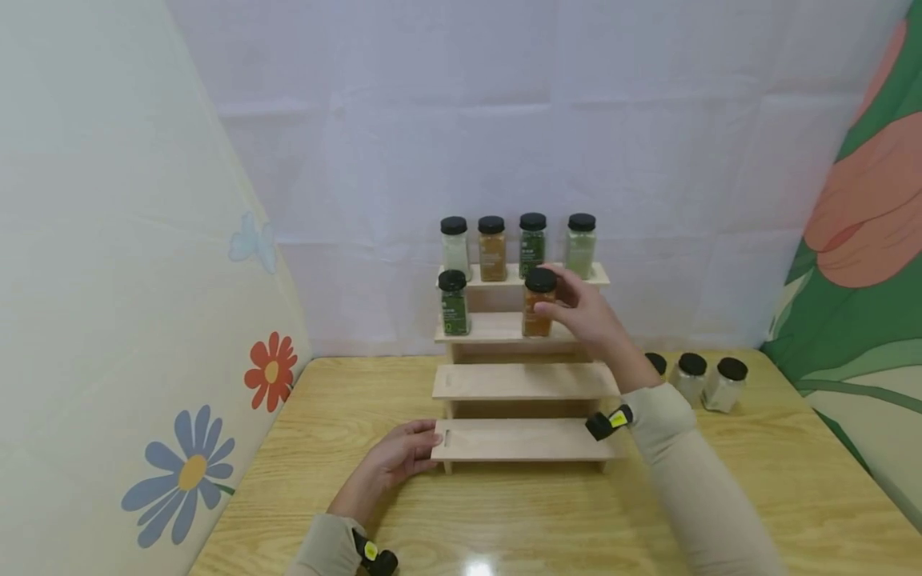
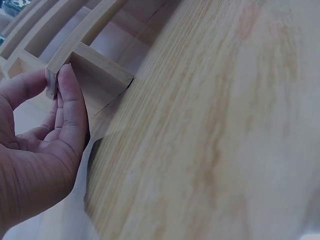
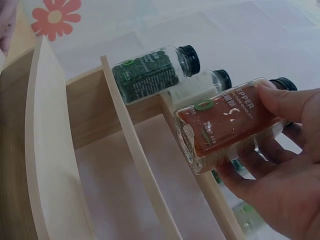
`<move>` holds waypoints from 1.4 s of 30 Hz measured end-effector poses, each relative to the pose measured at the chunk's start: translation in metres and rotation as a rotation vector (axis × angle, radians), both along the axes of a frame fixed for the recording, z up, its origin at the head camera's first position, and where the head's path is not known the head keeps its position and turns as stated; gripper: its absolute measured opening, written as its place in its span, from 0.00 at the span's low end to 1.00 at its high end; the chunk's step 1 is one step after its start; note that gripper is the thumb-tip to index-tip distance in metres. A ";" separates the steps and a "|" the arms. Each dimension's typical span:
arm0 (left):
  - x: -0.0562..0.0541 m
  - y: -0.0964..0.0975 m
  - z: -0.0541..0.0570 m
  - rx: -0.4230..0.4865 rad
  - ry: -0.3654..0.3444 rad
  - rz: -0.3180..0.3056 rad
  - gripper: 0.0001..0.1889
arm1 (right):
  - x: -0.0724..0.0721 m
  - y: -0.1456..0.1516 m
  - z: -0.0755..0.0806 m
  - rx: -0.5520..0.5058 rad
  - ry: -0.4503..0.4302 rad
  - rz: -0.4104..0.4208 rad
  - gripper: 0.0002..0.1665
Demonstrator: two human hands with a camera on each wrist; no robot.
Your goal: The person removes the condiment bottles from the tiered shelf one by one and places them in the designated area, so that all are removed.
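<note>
The right hand (image 1: 585, 314) curls round a red spice jar (image 1: 537, 322), upright at the second-highest shelf (image 1: 497, 326) of a wooden rack (image 1: 529, 381); lower left, the left hand (image 1: 398, 458) pinches the bottom shelf (image 1: 519, 440).

Head view looking forward and down, wrist views close up, wooden rack (image 1: 529, 381) shared by all
</note>
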State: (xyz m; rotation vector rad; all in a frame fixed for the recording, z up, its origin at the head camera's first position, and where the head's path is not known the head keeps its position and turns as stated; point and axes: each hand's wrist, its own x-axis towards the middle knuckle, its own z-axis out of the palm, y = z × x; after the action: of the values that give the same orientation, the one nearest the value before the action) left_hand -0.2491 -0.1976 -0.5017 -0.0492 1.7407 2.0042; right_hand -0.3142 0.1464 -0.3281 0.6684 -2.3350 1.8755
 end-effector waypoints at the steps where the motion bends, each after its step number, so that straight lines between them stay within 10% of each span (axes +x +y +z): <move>1: 0.000 0.000 0.000 0.002 -0.003 0.001 0.33 | 0.002 0.004 0.000 0.007 -0.002 0.002 0.37; 42: -0.001 0.000 -0.001 0.008 -0.003 -0.004 0.33 | 0.073 0.138 -0.063 0.099 0.069 -0.122 0.34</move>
State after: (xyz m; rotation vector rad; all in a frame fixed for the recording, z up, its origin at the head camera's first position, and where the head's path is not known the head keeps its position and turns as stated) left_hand -0.2497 -0.1979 -0.5026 -0.0455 1.7299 2.0066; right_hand -0.2413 0.2841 -0.3911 0.5759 -2.3793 1.6700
